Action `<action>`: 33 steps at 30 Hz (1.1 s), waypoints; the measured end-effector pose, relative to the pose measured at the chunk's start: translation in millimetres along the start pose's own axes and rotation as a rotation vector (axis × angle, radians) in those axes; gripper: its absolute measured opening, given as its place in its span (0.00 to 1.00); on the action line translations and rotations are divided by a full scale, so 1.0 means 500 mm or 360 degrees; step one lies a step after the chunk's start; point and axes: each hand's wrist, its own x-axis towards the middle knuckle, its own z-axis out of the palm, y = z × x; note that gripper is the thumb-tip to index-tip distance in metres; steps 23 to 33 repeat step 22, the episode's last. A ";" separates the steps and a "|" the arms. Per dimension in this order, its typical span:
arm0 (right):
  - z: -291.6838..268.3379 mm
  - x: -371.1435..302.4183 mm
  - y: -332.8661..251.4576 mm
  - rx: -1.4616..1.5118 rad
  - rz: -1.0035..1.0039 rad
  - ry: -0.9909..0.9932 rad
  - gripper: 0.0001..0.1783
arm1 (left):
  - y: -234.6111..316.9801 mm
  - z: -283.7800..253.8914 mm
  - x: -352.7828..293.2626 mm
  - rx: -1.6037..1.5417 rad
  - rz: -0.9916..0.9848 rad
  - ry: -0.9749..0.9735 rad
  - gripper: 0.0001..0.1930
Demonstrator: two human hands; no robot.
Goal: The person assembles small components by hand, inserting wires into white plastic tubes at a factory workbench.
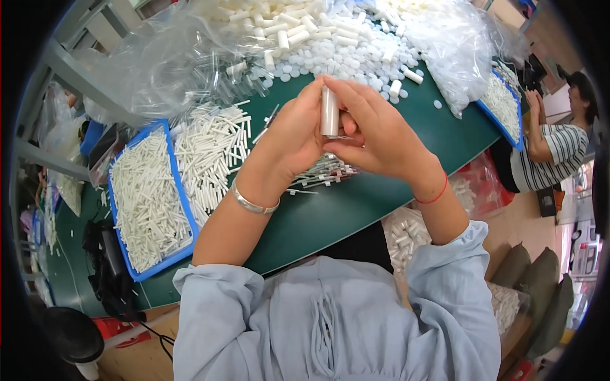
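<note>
Above the green table, both my hands are closed around a small clear tube with a white filling (330, 114), held upright between them. My left hand (297, 130) grips its left side, the fingers partly hidden. My right hand (380, 127) has its thumb and fingers around the other side. Below them lies a bunch of thin sticks with small white and red parts (327, 170). Just beyond my fingertips spreads a heap of translucent white round caps (346, 62). White cylinders (292, 35) are piled behind the caps, beside several empty clear tubes (219, 79).
At left, a blue tray (175, 168) holds many thin white sticks, with more loose sticks (213, 152) beside it. Plastic bags (149, 66) lie at the back left, another bag (454, 57) at the back right. A person in a striped shirt (553, 152) sits at right near another blue tray (516, 141).
</note>
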 end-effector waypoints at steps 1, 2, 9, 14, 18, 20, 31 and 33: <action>-0.010 -0.015 -0.013 -0.0058 -0.0004 0.0048 0.38 | -0.015 0.005 0.000 -0.0020 -0.0078 -0.0047 0.24; -0.030 -0.032 -0.022 -0.0027 0.0081 0.0009 0.38 | -0.031 0.013 -0.001 0.0000 -0.0145 -0.0130 0.25; -0.116 -0.225 -0.105 -0.0188 0.0455 0.0330 0.37 | -0.095 0.089 -0.043 0.0822 -0.0420 -0.0045 0.32; -0.112 -0.523 -0.155 0.0165 0.1480 0.0485 0.32 | -0.021 0.061 -0.081 0.1750 0.0466 0.0249 0.18; -0.031 -0.759 -0.161 0.0240 0.2372 0.0109 0.37 | -0.004 -0.018 -0.154 0.2147 0.0550 0.0648 0.14; 0.001 -0.885 -0.153 -0.0074 0.2155 -0.0110 0.45 | -0.020 -0.052 -0.188 0.2354 0.0592 0.0755 0.12; -0.022 -0.923 -0.135 -0.0200 0.2010 -0.0353 0.53 | -0.034 -0.086 -0.217 0.2638 0.0526 0.0854 0.12; -0.022 -0.923 -0.135 -0.0200 0.2010 -0.0353 0.53 | -0.034 -0.086 -0.217 0.2638 0.0526 0.0854 0.12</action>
